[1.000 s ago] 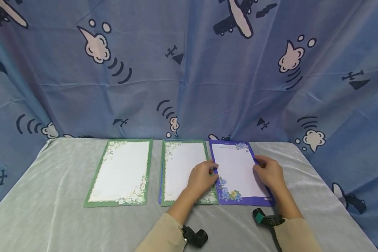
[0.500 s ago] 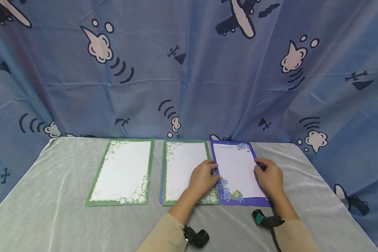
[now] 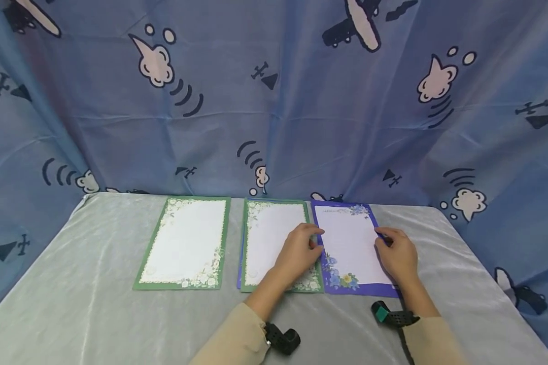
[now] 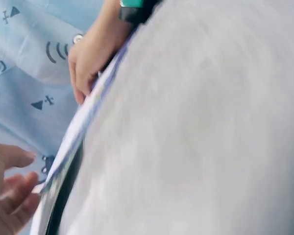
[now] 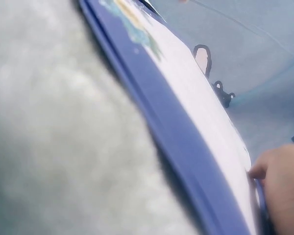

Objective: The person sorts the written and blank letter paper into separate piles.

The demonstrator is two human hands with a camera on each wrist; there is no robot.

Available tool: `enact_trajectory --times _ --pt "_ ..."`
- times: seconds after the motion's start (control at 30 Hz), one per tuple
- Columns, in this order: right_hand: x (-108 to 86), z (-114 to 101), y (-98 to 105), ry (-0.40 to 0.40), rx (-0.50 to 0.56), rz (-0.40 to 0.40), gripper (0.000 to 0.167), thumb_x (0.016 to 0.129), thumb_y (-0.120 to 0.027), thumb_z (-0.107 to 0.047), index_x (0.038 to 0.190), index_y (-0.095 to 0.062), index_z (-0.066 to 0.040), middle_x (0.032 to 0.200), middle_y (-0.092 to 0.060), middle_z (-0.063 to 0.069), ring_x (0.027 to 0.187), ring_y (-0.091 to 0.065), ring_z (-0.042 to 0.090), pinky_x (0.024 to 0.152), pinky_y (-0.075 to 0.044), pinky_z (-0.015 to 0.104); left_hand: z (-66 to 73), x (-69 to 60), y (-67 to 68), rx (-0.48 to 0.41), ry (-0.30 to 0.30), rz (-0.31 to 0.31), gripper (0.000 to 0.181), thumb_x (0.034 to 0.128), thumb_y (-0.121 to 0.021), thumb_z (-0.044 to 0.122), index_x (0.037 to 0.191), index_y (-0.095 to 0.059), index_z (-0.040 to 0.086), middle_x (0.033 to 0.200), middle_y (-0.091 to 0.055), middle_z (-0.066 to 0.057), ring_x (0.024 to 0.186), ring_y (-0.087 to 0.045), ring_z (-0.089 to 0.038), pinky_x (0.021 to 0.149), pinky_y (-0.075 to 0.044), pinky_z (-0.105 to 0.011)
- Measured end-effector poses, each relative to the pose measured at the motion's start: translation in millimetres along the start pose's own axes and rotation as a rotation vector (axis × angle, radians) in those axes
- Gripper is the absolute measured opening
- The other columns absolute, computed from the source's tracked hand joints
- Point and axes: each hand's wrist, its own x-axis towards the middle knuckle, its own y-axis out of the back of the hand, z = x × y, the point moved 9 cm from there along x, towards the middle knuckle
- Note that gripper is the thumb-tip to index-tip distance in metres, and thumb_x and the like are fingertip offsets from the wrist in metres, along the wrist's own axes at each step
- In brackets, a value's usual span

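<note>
The purple-bordered sheet (image 3: pixel 347 243) with blue flowers lies at the right of the row. At its right edge the right hand (image 3: pixel 397 256) pinches the border, thumb on top; the right wrist view shows this thumb (image 5: pixel 258 169) on the sheet's edge (image 5: pixel 186 127). My left hand (image 3: pixel 299 251) hovers or rests lightly at the sheet's left edge, over the middle green-bordered sheet (image 3: pixel 271 238), its fingers loosely bent. In the left wrist view this hand (image 4: pixel 10 191) has thumb and fingers apart, nothing visibly gripped between them.
Another green-bordered sheet (image 3: pixel 189 243) lies at the left, separated by a gap from the middle one. A blue edge shows from under the middle sheet. Pale cloth (image 3: pixel 96 314) covers the table, and a blue patterned curtain (image 3: pixel 237 91) hangs behind it.
The head view has shifted a little, so the sheets appear farther right and higher. My left hand has slid slightly away from me along the sheet's edge; the right hand keeps its hold.
</note>
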Motion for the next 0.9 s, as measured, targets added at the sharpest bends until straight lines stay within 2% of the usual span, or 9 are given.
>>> enact_trajectory --times 0.17,0.3,0.4,0.57,0.63,0.77,0.9 --pt "2.7 -0.4 3.1 0.007 0.005 -0.003 0.037 0.095 -0.054 -0.01 0.128 -0.067 0.002 0.134 -0.059 0.028 0.123 -0.057 0.047 0.102 -0.043 0.06 6.6 -4.2 18.2 0.008 -0.011 -0.015 0.031 0.0923 -0.071 0.011 0.123 -0.072 0.009 0.133 -0.066 -0.008 0.087 -0.065 -0.007 0.073 -0.051 -0.016" --pt "2.5 -0.1 3.1 0.004 0.002 -0.001 0.037 0.095 -0.054 -0.01 0.128 -0.067 0.003 0.135 -0.058 0.029 0.124 -0.056 0.047 0.104 -0.043 0.061 1.0 -11.1 36.2 0.062 0.011 -0.037 0.03 0.0949 -0.07 0.016 0.125 -0.072 0.013 0.13 -0.068 -0.006 0.095 -0.068 -0.014 0.077 -0.054 -0.023" --pt "0.5 0.8 -1.1 0.005 -0.001 -0.009 0.037 0.095 -0.055 -0.01 0.127 -0.067 0.003 0.135 -0.058 0.029 0.124 -0.056 0.048 0.104 -0.043 0.061 -11.5 -17.3 56.0 0.107 0.014 -0.008 0.028 0.0945 -0.069 0.015 0.122 -0.073 0.012 0.126 -0.07 -0.006 0.098 -0.07 -0.018 0.08 -0.056 -0.03" --pt "1.1 1.2 -0.8 0.002 0.005 -0.004 0.037 0.094 -0.055 -0.01 0.127 -0.067 0.003 0.134 -0.058 0.029 0.124 -0.056 0.048 0.103 -0.043 0.061 -35.9 -24.0 94.3 0.145 0.002 0.093 0.026 0.0917 -0.072 0.012 0.117 -0.074 0.009 0.121 -0.072 -0.01 0.096 -0.07 -0.023 0.08 -0.056 -0.037" --pt "0.8 1.5 -0.3 -0.005 0.009 -0.004 0.037 0.094 -0.055 -0.01 0.127 -0.067 0.003 0.135 -0.058 0.028 0.123 -0.057 0.047 0.103 -0.044 0.06 -48.0 -27.8 107.0 0.146 0.026 0.125 0.026 0.0915 -0.072 0.012 0.117 -0.074 0.009 0.12 -0.072 -0.011 0.097 -0.069 -0.024 0.08 -0.056 -0.039" --pt "-0.5 2.0 -0.2 -0.01 0.006 -0.006 0.037 0.094 -0.056 -0.01 0.127 -0.067 0.002 0.135 -0.058 0.028 0.123 -0.057 0.047 0.103 -0.044 0.06 -72.1 -33.8 124.7 0.122 0.084 0.184 0.029 0.0907 -0.074 0.014 0.119 -0.073 0.008 0.12 -0.072 -0.012 0.101 -0.068 -0.027 0.085 -0.056 -0.044" --pt "-0.9 2.2 0.8 -0.013 0.005 0.004 0.037 0.094 -0.056 -0.011 0.127 -0.068 0.002 0.135 -0.058 0.028 0.123 -0.057 0.046 0.103 -0.044 0.06 -90.8 -35.4 132.7 0.097 0.112 0.219 0.036 0.0884 -0.077 0.015 0.123 -0.072 0.007 0.126 -0.07 -0.014 0.116 -0.065 -0.031 0.098 -0.053 -0.048"
